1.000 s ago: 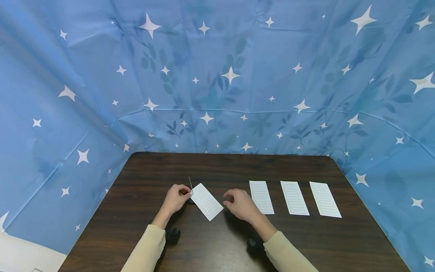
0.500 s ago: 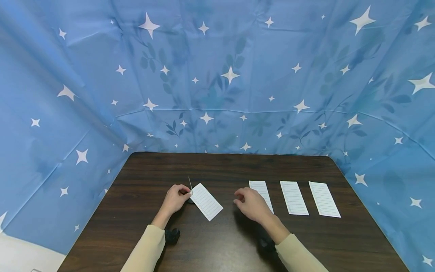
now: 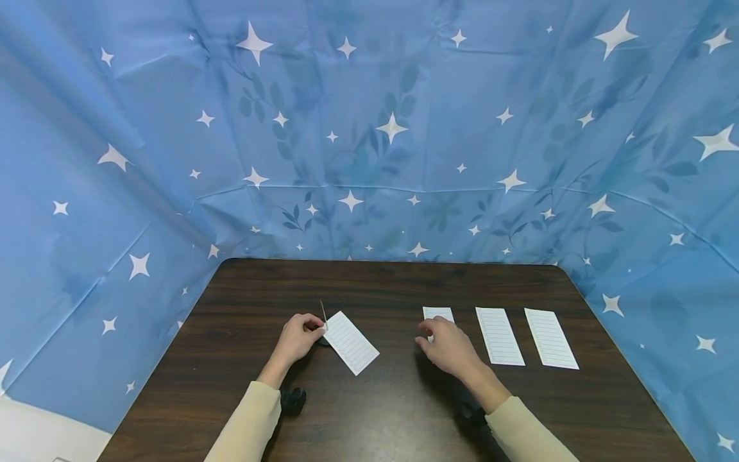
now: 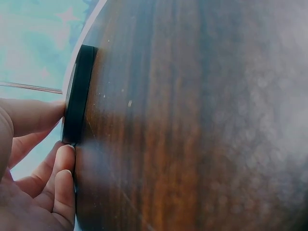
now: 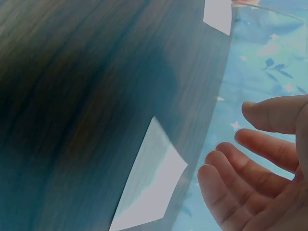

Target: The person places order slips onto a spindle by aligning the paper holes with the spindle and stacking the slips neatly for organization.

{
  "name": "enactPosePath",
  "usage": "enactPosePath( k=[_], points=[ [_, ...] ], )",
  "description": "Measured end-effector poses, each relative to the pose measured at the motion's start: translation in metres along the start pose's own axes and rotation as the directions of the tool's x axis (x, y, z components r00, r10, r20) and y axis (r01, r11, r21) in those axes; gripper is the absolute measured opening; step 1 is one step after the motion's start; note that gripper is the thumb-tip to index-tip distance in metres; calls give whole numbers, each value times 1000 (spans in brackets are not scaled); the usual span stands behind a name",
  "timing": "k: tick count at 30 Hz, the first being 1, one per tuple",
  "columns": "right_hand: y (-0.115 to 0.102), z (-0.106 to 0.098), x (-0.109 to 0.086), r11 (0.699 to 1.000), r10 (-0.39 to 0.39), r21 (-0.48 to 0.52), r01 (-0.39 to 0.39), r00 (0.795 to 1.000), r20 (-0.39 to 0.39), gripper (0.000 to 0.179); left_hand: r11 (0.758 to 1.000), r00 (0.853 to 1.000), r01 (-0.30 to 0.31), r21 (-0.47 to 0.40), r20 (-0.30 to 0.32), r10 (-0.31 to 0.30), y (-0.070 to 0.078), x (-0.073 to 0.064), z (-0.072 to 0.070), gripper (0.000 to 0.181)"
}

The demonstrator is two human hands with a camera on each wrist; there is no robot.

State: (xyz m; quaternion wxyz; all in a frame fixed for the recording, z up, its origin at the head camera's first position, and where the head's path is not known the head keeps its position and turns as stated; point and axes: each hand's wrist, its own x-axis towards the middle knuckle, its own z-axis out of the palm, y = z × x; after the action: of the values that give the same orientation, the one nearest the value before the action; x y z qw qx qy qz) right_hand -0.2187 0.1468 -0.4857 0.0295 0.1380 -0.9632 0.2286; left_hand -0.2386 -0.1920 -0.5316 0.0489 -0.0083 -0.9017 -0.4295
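Observation:
My left hand (image 3: 299,337) holds a bill spike at its base, thumb and fingertips at the foot of the thin upright rod (image 3: 324,312). In the left wrist view the round black base (image 4: 79,94) stands at the thumb (image 4: 48,113), with the curled fingers below. A white lined card (image 3: 352,345) lies slanted, one corner at the rod and left fingertips. My right hand (image 3: 450,346), fingers loosely bent, hovers over another lined card (image 3: 439,313) and hides its lower part. The right wrist view shows a card (image 5: 149,187) beside these fingers, nothing between them.
Two more lined cards, one nearer (image 3: 500,337) and one farther right (image 3: 551,339), lie on the dark wooden table (image 3: 369,423). A blue curtain with white stars (image 3: 369,128) hangs behind it. Dark wrist devices (image 3: 293,401) sit at both sleeves.
My right hand has moved rightward, from near the slanted card to over the leftmost card of the row. The left hand, spike and slanted card have stayed in place.

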Motion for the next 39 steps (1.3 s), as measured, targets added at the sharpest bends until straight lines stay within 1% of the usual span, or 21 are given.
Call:
enactPosePath(
  k=[8, 18, 28, 34, 39],
  points=[
    [19, -1, 0, 999, 35, -38, -34, 999, 20, 24, 1000, 1000, 9, 3, -6, -9, 0, 0, 1, 5],
    [38, -4, -2, 997, 62, -55, -62, 998, 5, 24, 1000, 1000, 12, -12, 4, -12, -1, -1, 2, 5],
    [56, -4, -5, 993, 98, -68, -97, 995, 9, 35, 1000, 1000, 14, -9, -3, -14, -2, 0, 3, 5],
    [59, -5, -7, 988, 112, -111, -109, 993, 23, 45, 1000, 1000, 11, -6, -6, -11, -3, 1, 3, 5],
    [61, -3, -7, 983, 104, -155, -96, 994, 42, 53, 1000, 1000, 11, -11, -5, -11, -2, 0, 3, 5]
  ],
)
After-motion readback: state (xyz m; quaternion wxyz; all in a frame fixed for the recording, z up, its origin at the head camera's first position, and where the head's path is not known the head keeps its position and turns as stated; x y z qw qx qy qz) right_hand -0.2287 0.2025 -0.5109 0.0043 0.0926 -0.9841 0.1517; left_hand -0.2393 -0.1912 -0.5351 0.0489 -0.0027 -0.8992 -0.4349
